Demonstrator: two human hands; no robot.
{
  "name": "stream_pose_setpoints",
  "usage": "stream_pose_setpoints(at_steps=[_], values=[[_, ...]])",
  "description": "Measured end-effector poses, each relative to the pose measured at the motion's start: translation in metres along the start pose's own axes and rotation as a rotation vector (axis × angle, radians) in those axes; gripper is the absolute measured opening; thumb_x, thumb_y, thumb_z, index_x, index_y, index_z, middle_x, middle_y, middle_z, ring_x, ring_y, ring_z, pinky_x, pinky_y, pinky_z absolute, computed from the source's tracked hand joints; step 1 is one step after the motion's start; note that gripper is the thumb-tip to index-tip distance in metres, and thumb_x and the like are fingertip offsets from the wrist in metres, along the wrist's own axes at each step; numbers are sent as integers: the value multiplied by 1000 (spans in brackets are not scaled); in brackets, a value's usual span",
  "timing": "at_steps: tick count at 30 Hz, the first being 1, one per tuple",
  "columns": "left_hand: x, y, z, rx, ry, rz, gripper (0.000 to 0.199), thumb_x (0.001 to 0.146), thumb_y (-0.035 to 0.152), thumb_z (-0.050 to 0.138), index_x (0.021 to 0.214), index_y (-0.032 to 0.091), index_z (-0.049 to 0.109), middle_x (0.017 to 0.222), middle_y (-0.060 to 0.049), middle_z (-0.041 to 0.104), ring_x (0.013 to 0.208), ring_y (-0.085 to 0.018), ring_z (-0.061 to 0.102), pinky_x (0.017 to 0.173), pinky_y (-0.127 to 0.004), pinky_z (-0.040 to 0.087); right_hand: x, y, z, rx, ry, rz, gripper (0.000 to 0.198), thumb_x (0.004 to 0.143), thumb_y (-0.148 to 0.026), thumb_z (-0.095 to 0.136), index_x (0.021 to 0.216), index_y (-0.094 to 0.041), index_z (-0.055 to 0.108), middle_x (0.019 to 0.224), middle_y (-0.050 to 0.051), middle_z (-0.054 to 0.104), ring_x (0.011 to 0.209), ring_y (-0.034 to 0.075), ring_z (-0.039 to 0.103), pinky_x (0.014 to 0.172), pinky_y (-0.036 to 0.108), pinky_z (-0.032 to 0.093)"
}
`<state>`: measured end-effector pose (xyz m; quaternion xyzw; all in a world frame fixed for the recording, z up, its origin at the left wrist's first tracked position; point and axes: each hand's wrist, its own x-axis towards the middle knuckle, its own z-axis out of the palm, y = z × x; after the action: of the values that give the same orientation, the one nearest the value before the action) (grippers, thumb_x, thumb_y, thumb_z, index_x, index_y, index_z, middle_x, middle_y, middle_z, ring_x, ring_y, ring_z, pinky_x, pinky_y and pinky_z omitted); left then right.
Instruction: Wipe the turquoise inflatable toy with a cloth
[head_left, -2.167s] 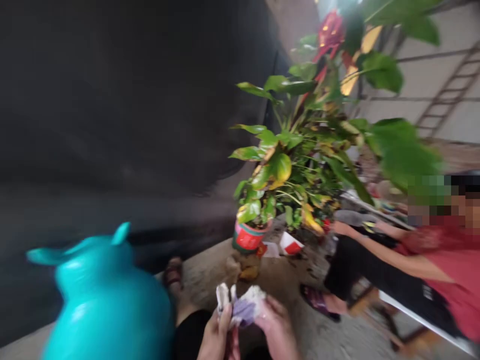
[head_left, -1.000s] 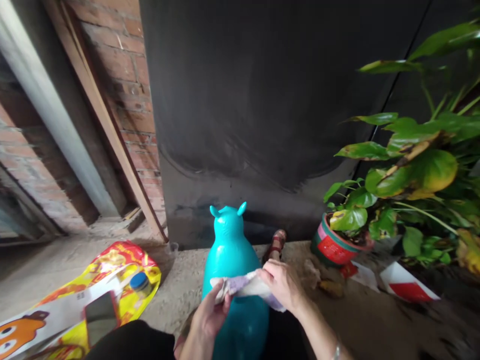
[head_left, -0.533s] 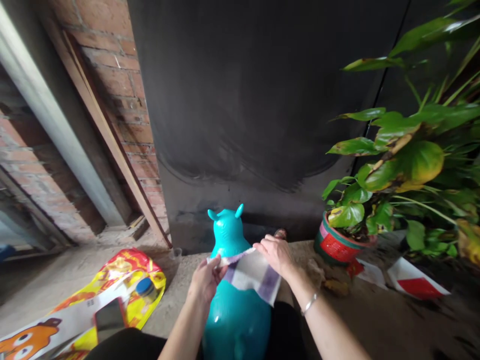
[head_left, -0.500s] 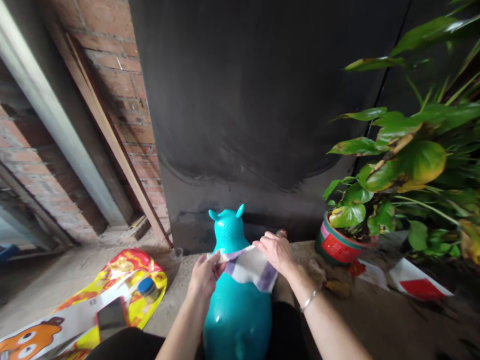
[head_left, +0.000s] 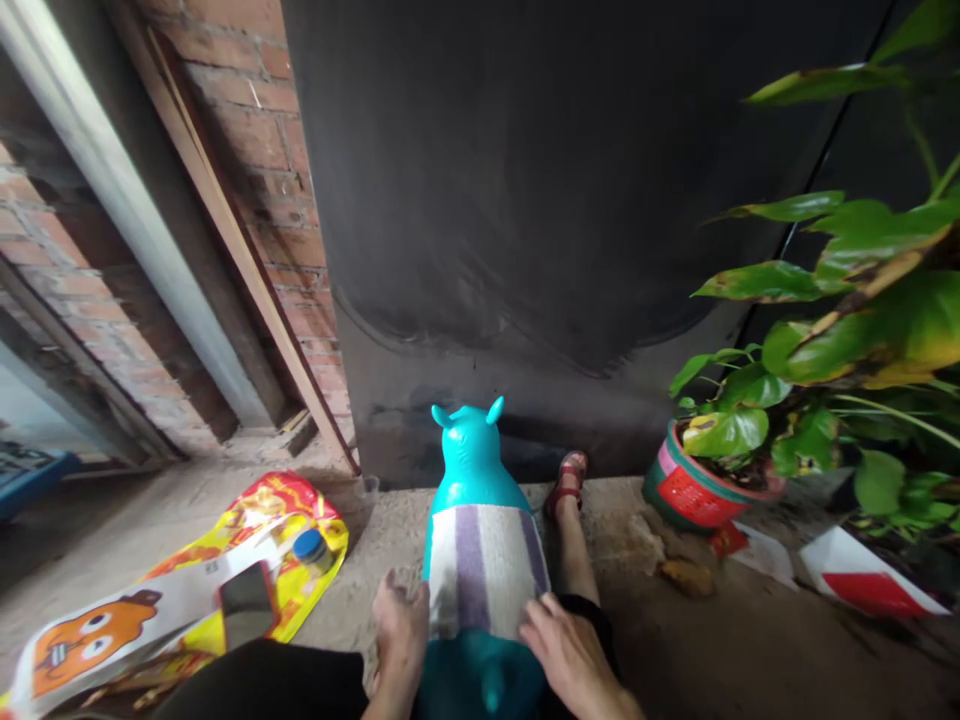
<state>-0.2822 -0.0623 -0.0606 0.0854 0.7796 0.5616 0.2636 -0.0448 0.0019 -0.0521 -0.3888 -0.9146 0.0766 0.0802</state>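
A teal inflatable animal toy (head_left: 469, 456) with two small ears stands on the concrete floor between my legs, facing the dark wall. A white cloth with purple stripes (head_left: 484, 570) lies spread flat over its back. My left hand (head_left: 399, 635) rests at the cloth's near left corner, against the toy's side. At the near right corner my right hand (head_left: 570, 655) presses on the cloth's edge. My right leg and red sandal (head_left: 568, 478) stretch out just right of the toy.
A yellow and red printed bag (head_left: 262, 520) lies on the floor at left, with a phone (head_left: 246, 602) and a blue-capped bottle (head_left: 310, 549) on it. A potted leafy plant (head_left: 694, 490) stands at right. Brick wall (head_left: 296, 180) and a leaning wooden plank (head_left: 247, 260) rise behind.
The view swung from the plant to the toy. My hands unfolded the cloth above the toy, then lowered and spread it flat over the toy's back, sliding down to its near corners.
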Motion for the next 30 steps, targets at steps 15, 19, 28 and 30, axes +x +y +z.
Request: stream_pose_setpoints(at_steps=[15, 19, 28, 30], values=[[33, -45, 82, 514, -219, 433, 68, 90, 48, 28, 146, 9, 32, 158, -17, 19, 149, -28, 9, 122, -57, 14, 120, -22, 78, 84, 91, 323, 54, 96, -35, 36, 149, -24, 34, 157, 15, 22, 143, 40, 24, 106, 63, 36], [68, -26, 97, 581, -241, 455, 70, 92, 46, 26, 147, 3, 25, 159, -19, 11, 149, -27, 1, 123, -53, 12, 170, -18, 59, 37, 10, 325, 55, 97, -35, 37, 150, -22, 31, 159, 16, 18, 144, 40, 19, 109, 63, 30], [63, -28, 89, 660, -298, 506, 69, 92, 42, 28, 148, 1, 20, 160, -19, 9, 149, -26, -2, 124, -49, 11, 148, -34, 43, -17, -97, 374, 57, 100, -41, 34, 152, -23, 22, 160, 15, 12, 145, 38, 15, 109, 62, 30], [48, -35, 79, 663, -310, 501, 67, 92, 41, 28, 147, 2, 22, 159, -19, 12, 149, -27, 3, 123, -50, 15, 121, -40, 44, -28, -96, 356, 58, 99, -45, 35, 152, -24, 23, 160, 15, 14, 145, 39, 15, 108, 64, 29]])
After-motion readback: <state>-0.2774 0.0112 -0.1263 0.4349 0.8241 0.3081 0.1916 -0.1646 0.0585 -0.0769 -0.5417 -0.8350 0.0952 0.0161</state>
